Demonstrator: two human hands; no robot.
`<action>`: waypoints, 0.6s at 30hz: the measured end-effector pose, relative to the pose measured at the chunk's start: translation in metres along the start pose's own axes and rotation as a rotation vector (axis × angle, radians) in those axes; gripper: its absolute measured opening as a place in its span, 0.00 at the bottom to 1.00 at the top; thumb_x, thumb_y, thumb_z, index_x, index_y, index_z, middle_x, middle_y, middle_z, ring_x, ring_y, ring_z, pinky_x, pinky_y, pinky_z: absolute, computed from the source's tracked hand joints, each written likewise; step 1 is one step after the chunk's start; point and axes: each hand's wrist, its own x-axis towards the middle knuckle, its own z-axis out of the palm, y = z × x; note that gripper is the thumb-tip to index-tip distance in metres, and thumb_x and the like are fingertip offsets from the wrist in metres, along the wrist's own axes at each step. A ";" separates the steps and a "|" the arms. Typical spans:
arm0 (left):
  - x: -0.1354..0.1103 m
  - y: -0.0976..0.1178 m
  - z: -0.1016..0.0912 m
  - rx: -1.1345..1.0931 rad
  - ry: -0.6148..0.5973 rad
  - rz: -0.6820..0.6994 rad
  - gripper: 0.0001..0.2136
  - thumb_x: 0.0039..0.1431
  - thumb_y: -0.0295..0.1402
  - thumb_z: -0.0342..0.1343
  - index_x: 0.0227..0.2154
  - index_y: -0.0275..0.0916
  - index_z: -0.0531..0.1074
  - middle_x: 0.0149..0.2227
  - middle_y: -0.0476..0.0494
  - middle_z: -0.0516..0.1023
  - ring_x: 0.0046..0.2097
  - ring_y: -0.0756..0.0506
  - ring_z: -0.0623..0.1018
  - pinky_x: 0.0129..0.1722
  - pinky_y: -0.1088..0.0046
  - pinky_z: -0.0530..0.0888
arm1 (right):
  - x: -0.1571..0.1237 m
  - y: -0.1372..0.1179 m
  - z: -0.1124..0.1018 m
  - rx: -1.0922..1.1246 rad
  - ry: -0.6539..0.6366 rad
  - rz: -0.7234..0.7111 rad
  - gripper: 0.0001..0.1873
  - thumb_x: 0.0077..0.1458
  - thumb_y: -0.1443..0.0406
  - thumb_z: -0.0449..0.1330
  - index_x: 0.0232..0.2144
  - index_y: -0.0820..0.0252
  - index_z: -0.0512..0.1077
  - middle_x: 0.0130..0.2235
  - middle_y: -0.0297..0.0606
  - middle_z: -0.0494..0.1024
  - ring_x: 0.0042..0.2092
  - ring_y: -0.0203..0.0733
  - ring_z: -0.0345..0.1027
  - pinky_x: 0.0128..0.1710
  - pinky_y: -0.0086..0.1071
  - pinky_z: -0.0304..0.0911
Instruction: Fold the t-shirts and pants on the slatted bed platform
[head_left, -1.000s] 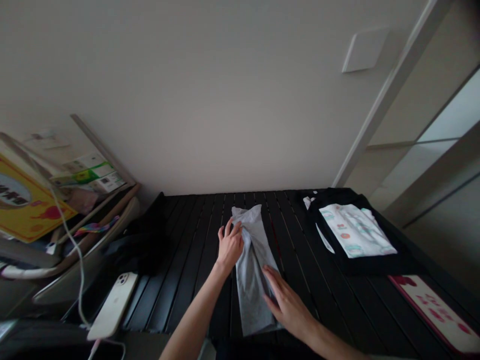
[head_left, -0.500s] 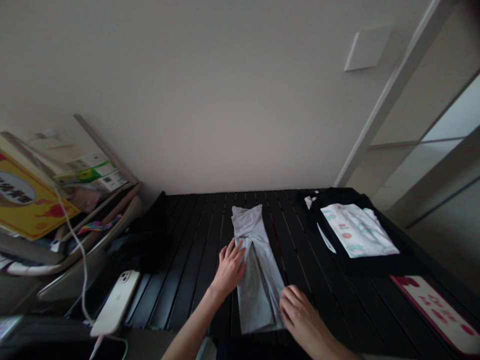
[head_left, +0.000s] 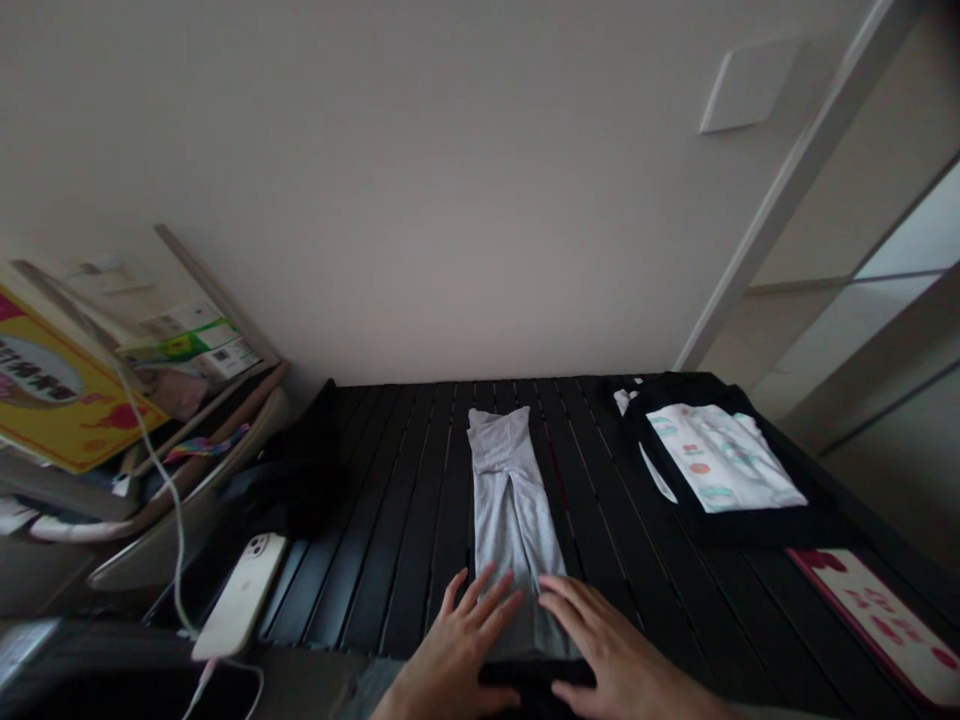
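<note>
Light grey pants (head_left: 514, 500) lie stretched out on the black slatted table (head_left: 397, 480), waistband toward the wall and both legs toward me. Over the lower left part of the legs is my left hand (head_left: 469, 640), its fingers spread. My right hand (head_left: 592, 640) is at the lower right part of the legs, fingers apart and slightly bent. Neither hand grips the cloth. Whether the fingertips press on it or hover just above cannot be made out. The leg ends are partly hidden by my hands.
A folded white printed cloth (head_left: 724, 455) rests on black fabric (head_left: 705, 535) at the right, above a red-edged white panel (head_left: 877, 620). At the left are a white phone (head_left: 240, 598) on a cable, dark fabric (head_left: 281, 490) and a cart (head_left: 262, 410) holding a yellow box (head_left: 67, 400).
My left hand has moved down from the upper legs to the lower legs. The right hand has left the right hem and opened. The pants' legs now lie straighter and closer together.
</note>
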 end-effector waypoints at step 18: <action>0.008 0.026 -0.038 -0.540 -0.065 0.063 0.10 0.61 0.34 0.52 0.42 0.42 0.76 0.35 0.51 0.80 0.35 0.50 0.77 0.35 0.80 0.69 | 0.001 -0.015 -0.053 -0.038 -0.289 -0.130 0.09 0.46 0.68 0.57 0.31 0.57 0.75 0.29 0.34 0.79 0.30 0.39 0.72 0.25 0.27 0.57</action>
